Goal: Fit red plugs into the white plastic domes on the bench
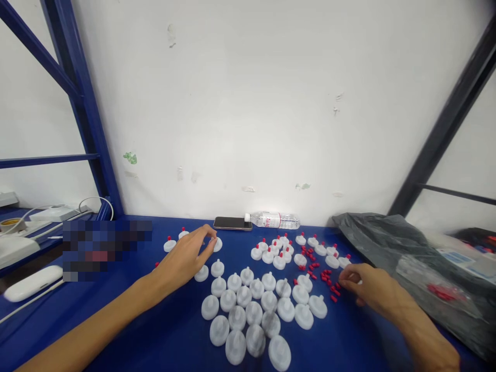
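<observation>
My left hand (pixel 189 256) reaches over the blue table (pixel 170 330), its fingertips pinched round a white plastic cap (pixel 217 244) at the far left of the spread. My right hand (pixel 368 287) rests on the table to the right, fingers curled among small red plugs (pixel 323 276); what they hold is hidden. Several white caps without plugs (pixel 251 310) lie in a cluster between my hands. Behind them lie several white caps with red plugs fitted (pixel 287 250).
A phone (pixel 232 223) and a lying water bottle (pixel 275 220) sit at the wall. A grey plastic bag (pixel 391 243) with a clear bag of red plugs (pixel 442 292) covers the right side. White devices and cables (pixel 31 243) sit at left by a blue frame post (pixel 85 108).
</observation>
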A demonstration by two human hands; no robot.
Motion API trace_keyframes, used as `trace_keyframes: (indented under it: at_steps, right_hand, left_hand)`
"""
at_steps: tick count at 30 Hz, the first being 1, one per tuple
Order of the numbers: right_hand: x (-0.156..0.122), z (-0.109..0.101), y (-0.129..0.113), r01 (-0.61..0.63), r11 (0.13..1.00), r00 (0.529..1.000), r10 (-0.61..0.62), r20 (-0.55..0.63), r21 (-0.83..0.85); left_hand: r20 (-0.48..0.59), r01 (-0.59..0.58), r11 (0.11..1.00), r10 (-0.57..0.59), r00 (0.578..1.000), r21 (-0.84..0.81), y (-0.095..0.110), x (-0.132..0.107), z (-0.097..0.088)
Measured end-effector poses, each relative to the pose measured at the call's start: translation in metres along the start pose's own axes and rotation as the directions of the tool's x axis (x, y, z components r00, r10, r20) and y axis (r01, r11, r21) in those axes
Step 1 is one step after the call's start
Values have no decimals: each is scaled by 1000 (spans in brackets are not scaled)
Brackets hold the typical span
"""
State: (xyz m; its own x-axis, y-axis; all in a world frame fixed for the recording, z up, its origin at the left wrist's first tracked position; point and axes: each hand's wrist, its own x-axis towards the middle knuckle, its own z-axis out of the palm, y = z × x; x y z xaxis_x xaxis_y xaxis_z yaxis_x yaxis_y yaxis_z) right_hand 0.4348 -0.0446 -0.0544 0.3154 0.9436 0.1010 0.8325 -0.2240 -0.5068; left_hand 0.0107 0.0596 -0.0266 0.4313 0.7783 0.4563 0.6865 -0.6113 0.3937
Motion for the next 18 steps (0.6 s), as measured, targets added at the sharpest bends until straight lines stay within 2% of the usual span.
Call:
trace_keyframes:
  at_steps: [3, 7, 9, 11, 13, 16, 18]
  right_hand:
    - [-1, 1, -3, -23, 998, 991, 16, -130, -52]
    - [-5, -9, -34, 6, 993, 977, 20, -212, 119]
    - [-11, -12, -59, 41, 982, 954, 16, -300, 183]
    - [-20, -9, -86, 108, 959, 936, -9, -352, 262]
    - [-31, 1, -112, 191, 906, 951, -76, -299, 378]
    - [-48, 24, -142, 286, 793, 957, -206, -204, 538]
    - [-57, 40, -154, 309, 732, 948, -289, -134, 607]
  left_hand:
    - [-43, -13, 999, 11, 999, -47, 6, -3, 0]
    - [-120, -72, 995, 64, 991, -68, 14, -9, 2]
    - [-152, -178, 982, 167, 974, -64, 20, -12, 4]
    - [-169, -314, 948, 300, 939, -56, 27, -16, 6]
    - [-142, -394, 917, 384, 912, -56, 34, -22, 9]
    - [-74, -417, 904, 412, 908, -93, 41, -28, 17]
    - [-75, -445, 888, 439, 895, -118, 41, -31, 24]
